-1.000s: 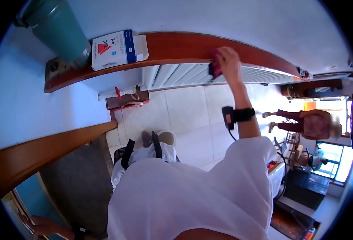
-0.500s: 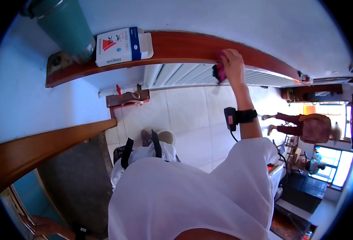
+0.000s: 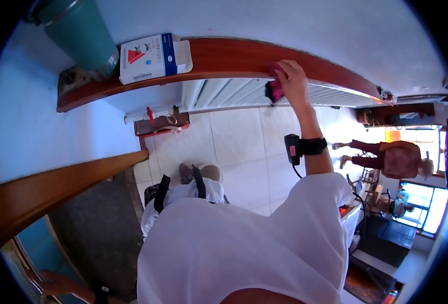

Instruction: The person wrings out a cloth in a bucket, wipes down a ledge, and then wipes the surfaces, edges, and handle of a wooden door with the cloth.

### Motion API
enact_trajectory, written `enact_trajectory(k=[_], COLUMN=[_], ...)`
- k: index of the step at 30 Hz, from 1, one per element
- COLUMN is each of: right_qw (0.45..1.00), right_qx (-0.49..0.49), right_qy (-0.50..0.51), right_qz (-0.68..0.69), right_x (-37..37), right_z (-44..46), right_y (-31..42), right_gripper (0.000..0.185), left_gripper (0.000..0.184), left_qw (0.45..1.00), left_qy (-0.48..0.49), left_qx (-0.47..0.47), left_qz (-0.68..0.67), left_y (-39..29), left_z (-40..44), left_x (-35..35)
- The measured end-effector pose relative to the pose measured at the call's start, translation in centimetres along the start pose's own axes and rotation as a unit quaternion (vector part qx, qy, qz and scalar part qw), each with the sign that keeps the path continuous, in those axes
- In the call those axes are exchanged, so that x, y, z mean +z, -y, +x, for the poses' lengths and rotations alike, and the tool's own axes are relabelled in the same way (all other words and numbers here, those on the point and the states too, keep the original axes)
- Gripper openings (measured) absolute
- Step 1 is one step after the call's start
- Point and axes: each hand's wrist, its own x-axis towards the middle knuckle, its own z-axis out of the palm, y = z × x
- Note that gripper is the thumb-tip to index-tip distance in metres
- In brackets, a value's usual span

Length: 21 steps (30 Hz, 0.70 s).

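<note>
My right hand [image 3: 294, 83] is closed on a magenta cloth [image 3: 275, 83] with a black part hanging from its lower end. It presses the cloth against the front edge of a reddish-brown wooden shelf [image 3: 229, 57], just above a white radiator [image 3: 224, 93]. At the lower left edge of the view, my left hand [image 3: 59, 283] is partly visible, its fingers stretched out by a framed panel [image 3: 23, 258]. Whether it touches the frame I cannot tell.
On the shelf's left end stand a green tumbler [image 3: 79, 38] and an open medicine box [image 3: 155, 57]. Below lie a red-handled valve [image 3: 150, 115] and a brown box [image 3: 163, 124]. A white bucket [image 3: 212, 173] stands on the tiled floor. Another person [image 3: 399, 158] is at the far right.
My right hand and the cloth have shifted very slightly left along the shelf edge. My left hand has moved only a little. The person at the right has barely moved.
</note>
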Motion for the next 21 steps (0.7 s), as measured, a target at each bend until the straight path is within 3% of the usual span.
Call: enact_trajectory(k=[2,6,7,10,11,12,14,16,17,19,21], right_qw=[0.99,0.961,0.961,0.928,0.959,0.97,0.99,0.988,0.986,0.986,0.983], right_qx=[0.05,0.168,0.167,0.293,0.198,0.174,0.065,-0.036,-0.114,-0.123,-0.161], right_qy=[0.0,0.049,0.047,0.009,-0.072,-0.105,-0.123,-0.15,-0.116,-0.067,-0.046], right_qz=[-0.133,-0.212,-0.213,-0.229,-0.188,-0.13,0.009,0.012,0.019,0.09,0.073], right_x=[-0.2,-2.3,-2.2,0.6,2.6,3.3,5.6,6.7,6.7,5.7,5.2], right_z=[0.6,1.9,1.8,1.8,0.9,0.7,0.4,0.1,0.3,0.2,0.3], right_y=[-3.8,-12.4,-13.0,-13.6,-13.0,-9.1,-2.4,4.5,6.6,11.2,9.9], right_gripper=[0.02,0.028,0.028,0.033,0.031,0.031,0.027,0.025,0.027,0.027,0.029], left_gripper=[0.046,0.044,0.042,0.04,0.04,0.04,0.04,0.042,0.042,0.043,0.043], left_qw=[1.0,1.0,0.999,1.0,1.0,1.0,1.0,0.994,0.993,0.99,0.99], left_qy=[-0.004,-0.013,-0.011,-0.013,-0.014,0.005,0.016,-0.039,-0.05,-0.056,-0.057], left_qx=[-0.001,0.012,0.009,-0.004,-0.004,-0.009,-0.009,0.049,0.051,0.091,0.089], left_qz=[0.003,0.019,0.036,-0.012,-0.013,-0.001,0.003,-0.088,-0.098,-0.091,-0.095], left_y=[0.3,2.2,2.1,-1.4,-1.4,-1.2,-2.0,-4.7,-6.2,-8.1,-7.7], left_z=[-0.1,-0.9,-0.8,0.1,-0.1,-0.4,0.2,2.3,3.3,5.4,5.6], left_x=[0.2,-0.2,-0.3,-1.2,-0.8,-0.1,1.0,2.8,3.5,3.9,4.8])
